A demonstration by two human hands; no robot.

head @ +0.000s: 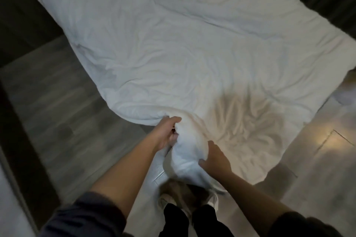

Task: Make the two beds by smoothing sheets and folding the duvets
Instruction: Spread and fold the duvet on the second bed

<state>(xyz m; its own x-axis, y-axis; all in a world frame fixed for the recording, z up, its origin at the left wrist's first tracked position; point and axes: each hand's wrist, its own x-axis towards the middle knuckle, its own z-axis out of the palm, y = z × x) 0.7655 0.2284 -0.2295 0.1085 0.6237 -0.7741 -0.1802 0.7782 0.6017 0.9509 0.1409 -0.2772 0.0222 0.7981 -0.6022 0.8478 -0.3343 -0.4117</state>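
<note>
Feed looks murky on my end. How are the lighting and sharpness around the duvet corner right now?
Head view: dim, cool light on the far duvet, a warm cast and soft shadow at its near end; head view: warm glare on the floor at right; head view: bunched corner and shoes blurred, seemingly by motion.

Bare floor (57, 121) lying open left of the left hand (166, 131); bunched duvet (185, 146) blocking the gap to the right hand (215, 157).
</note>
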